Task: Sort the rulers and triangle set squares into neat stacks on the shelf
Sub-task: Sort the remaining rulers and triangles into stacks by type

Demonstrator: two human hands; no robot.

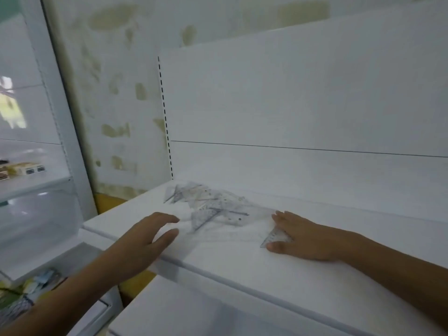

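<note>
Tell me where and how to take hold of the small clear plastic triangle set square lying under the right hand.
The small clear plastic triangle set square lies flat on the white shelf, so nothing sticks up to grasp. Its pointed corner juts left, out from under the right hand. Probably best: slide it toward the shelf's near edge, then pinch that corner from the left, thumb below, fingers above.
</note>
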